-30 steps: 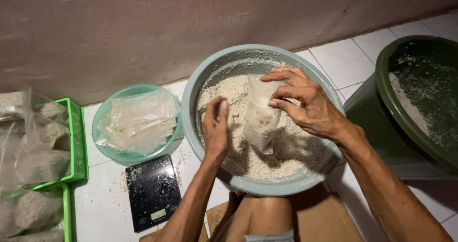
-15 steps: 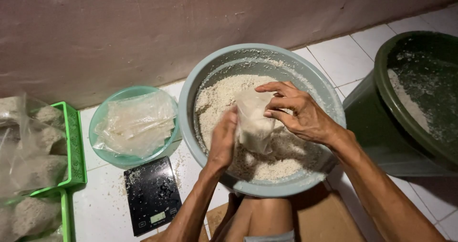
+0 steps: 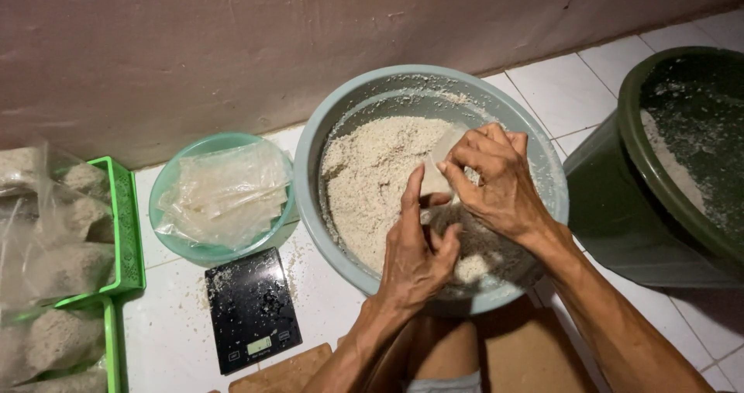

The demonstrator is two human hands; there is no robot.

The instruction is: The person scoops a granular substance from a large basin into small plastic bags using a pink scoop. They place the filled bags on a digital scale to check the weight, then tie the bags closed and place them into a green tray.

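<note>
Clear plastic bag (image 3: 443, 177), half full of pale grain, pinched by both hands' fingers (image 3: 473, 159) over basin (image 3: 325, 129).

The big basin (image 3: 341, 129) sits against the wall (image 3: 232, 44). In it lies grain (image 3: 372, 176), with both hands over it. Left of the basin stands a small bowl (image 3: 174, 177) holding plastic bags (image 3: 225, 195); a scale (image 3: 249, 308) lies before that bowl. A crate (image 3: 128, 230) stands farther left, a tub (image 3: 620, 207) right of the basin.

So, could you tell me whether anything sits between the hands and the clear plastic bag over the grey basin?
Nothing visible does: the left hand and right hand both grip the clear plastic bag directly, above the pale crumbly grain in the grey round basin.
</note>
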